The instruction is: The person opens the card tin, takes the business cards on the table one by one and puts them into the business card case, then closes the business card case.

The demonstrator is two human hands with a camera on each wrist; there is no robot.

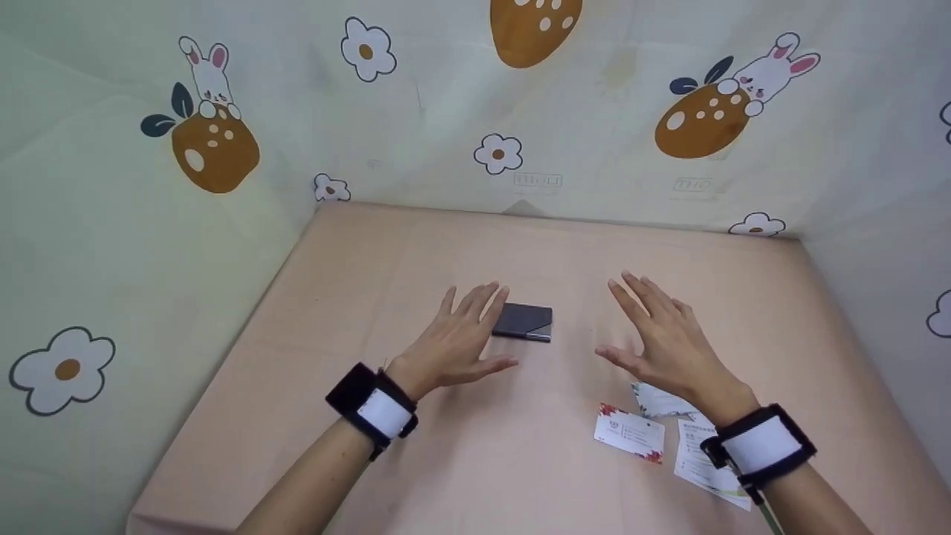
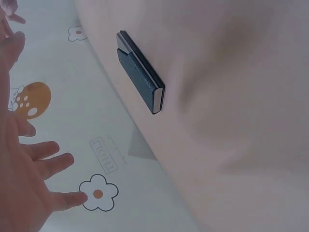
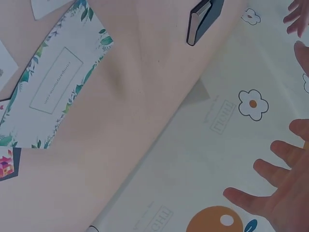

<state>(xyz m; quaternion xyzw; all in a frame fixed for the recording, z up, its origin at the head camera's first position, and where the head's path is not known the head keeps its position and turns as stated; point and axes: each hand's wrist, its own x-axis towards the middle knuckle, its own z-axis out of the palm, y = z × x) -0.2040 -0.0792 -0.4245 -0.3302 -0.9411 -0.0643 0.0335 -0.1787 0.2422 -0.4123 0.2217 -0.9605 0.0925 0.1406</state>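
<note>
1. Nearest, toward the right, a few printed cards (image 1: 629, 433) are laid loose on the tabletop (image 1: 535, 461).
2. Above and just beyond them, the right hand (image 1: 669, 345) is raised, fingers extended and parted, nothing held.
3. The left hand (image 1: 453, 345) is raised likewise, fingers straight, empty.
4. Slightly beyond its palm, a dark case (image 1: 526, 321) is left lying untouched.
5. Handling appears not yet begun; lowered, closing fingers would probably be called for at the case.
</note>
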